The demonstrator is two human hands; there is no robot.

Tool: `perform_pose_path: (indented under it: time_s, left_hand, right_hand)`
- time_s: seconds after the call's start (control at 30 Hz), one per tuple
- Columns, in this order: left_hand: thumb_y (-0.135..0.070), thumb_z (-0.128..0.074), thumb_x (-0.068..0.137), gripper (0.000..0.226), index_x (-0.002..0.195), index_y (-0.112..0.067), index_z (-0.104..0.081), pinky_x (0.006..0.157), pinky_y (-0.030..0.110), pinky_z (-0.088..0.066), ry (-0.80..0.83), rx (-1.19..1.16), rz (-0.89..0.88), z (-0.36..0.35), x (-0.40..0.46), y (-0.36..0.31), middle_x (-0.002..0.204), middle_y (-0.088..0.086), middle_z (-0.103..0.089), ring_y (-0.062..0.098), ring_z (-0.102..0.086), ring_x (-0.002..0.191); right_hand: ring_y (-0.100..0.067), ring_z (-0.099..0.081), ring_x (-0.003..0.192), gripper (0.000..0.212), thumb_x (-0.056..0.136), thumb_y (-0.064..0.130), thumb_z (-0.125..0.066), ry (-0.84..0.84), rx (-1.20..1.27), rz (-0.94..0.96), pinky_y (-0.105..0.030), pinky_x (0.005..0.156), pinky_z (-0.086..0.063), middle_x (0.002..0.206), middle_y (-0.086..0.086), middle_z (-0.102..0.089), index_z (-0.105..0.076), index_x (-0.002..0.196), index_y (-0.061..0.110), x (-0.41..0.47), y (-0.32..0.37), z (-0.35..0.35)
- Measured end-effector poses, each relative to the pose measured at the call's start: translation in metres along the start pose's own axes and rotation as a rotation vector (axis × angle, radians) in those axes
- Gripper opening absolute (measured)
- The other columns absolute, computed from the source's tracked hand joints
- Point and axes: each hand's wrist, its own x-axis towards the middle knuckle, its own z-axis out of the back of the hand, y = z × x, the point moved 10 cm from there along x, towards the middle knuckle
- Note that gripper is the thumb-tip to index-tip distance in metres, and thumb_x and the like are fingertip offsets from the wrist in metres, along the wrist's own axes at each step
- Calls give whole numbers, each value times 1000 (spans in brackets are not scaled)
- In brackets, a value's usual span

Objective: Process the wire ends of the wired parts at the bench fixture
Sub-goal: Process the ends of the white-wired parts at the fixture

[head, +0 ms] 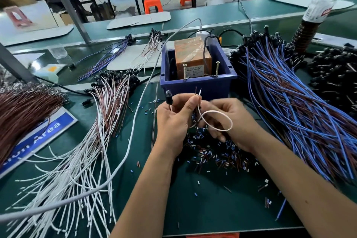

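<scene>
My left hand (174,120) pinches a wired part: its black LED holder (168,97) sticks up beside my thumb, and its white wire (222,121) curls in a loop over my right hand. Two wire ends (198,91) point up from my left fingertips, just in front of the fixture. My right hand (229,121) grips the same wire pair below the ends, fingers curled. The fixture is a blue bin (197,83) holding an orange block (192,55), with two upright screws (217,68) at its front rim.
A white-and-brown wired pile (100,121) lies on the left and a blue-and-brown wired pile (299,102) on the right. Cut insulation bits (218,154) litter the green mat under my hands. A grey cable (135,118) crosses the bench. A water bottle (320,0) stands at the far right.
</scene>
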Motion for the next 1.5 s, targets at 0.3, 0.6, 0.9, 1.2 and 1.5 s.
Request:
perform_pose_path:
  time_s: [0.3, 0.6, 0.9, 1.2, 1.5]
  left_hand:
    - [-23, -77, 86, 18, 94, -8, -76, 78, 30, -56, -164, 114, -194, 10, -5, -24, 96, 7, -78, 19, -73, 86]
    - [-17, -74, 94, 9, 86, -18, -70, 74, 15, -52, -512, 334, -293, 28, -3, -59, 73, -3, -77, 11, -75, 72]
    - [-17, -68, 87, 24, 65, -26, -69, 71, 31, -54, -569, 436, -110, 22, 0, -56, 67, -7, -74, 10, -69, 68]
    - [-13, -69, 88, 23, 68, -23, -70, 64, 12, -46, -520, 429, -118, 16, 1, -63, 66, -3, -73, 6, -65, 65]
    - [-10, -70, 89, 19, 72, -19, -71, 62, 9, -45, -537, 410, -109, 19, 1, -63, 64, -3, -72, 2, -63, 61]
  right_hand:
    - [-12, -45, 37, 26, 102, 20, -65, -149, -12, 162, -16, 35, -31, 63, -10, -65, -70, 78, 13, -3, 18, 17]
    - [-13, -37, 37, 40, 108, 13, -51, -270, -25, 250, -20, 37, -29, 53, -3, -49, -56, 69, 6, -6, 28, 37]
    - [-8, -30, 38, 43, 104, 23, -51, -122, 59, 183, -15, 38, -24, 56, -10, -39, -44, 74, -6, 0, 19, 28]
    - [-5, -33, 38, 37, 101, 25, -52, -110, 66, 174, -15, 38, -24, 56, -5, -42, -51, 73, 2, 0, 22, 24]
    - [-8, -34, 40, 38, 102, 24, -52, -121, 42, 175, -17, 39, -25, 57, -7, -42, -47, 72, 1, -1, 21, 26]
